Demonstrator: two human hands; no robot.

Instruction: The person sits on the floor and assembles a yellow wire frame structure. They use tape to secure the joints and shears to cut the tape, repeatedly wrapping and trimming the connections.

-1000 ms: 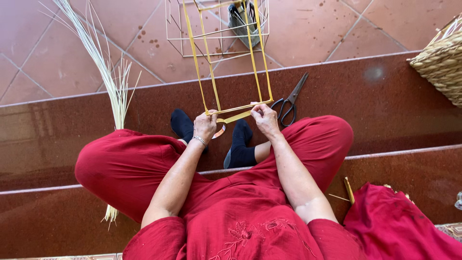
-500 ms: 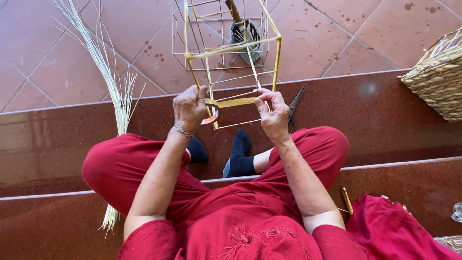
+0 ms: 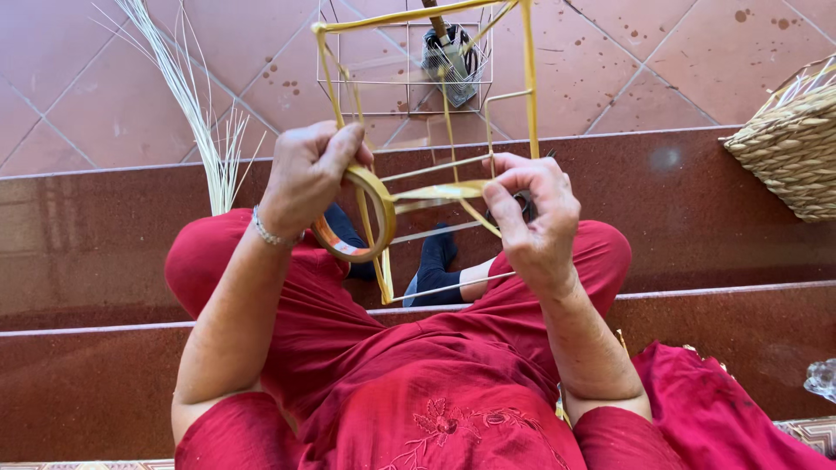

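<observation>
1. While the person sits on the step with knees apart, the left hand (image 3: 309, 174) has its fingers curled shut round a roll of yellow tape (image 3: 359, 218), which hangs just below the palm so the strip can pay out sideways
2. The right hand (image 3: 535, 213) pinches the free tape strip (image 3: 440, 191) between thumb and forefinger, keeping it taut against a bar of the wire frame (image 3: 435, 130)
3. The frame is held up between both hands, above the lap, so its bars are reachable for wrapping
4. A woven basket (image 3: 788, 152) and pale reeds (image 3: 196, 113) lie well apart on the tiled floor
</observation>
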